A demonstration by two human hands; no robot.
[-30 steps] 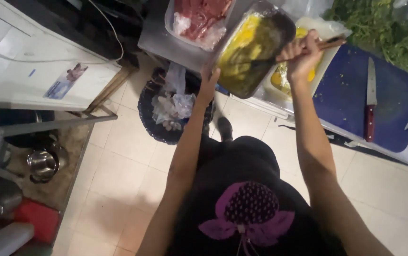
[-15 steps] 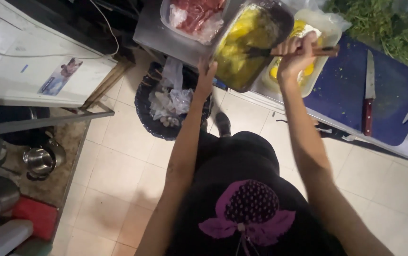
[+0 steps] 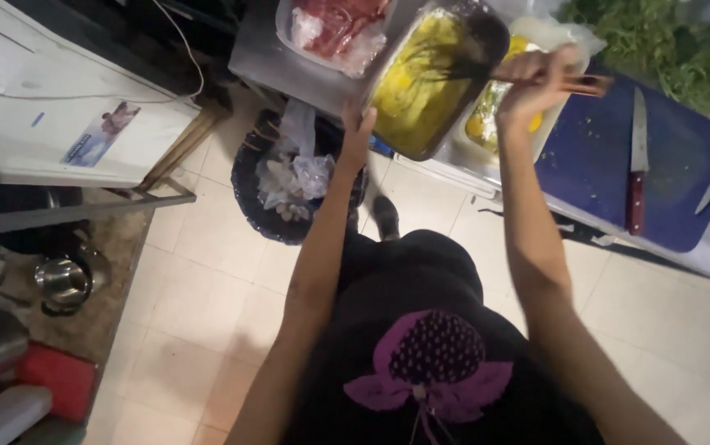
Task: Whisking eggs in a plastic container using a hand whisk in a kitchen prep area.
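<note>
Left hand (image 3: pixel 357 136) grips tilted pan (image 3: pixel 437 78) | right hand (image 3: pixel 536 82) clutches chopsticks (image 3: pixel 569 82), arms outstretched

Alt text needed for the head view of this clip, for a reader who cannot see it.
Seen from above, a person's left hand tilts a dark rectangular pan of yellow beaten egg while the right hand stirs it with chopsticks. A knife lies on a blue cutting board; a lined bin stands below.
</note>
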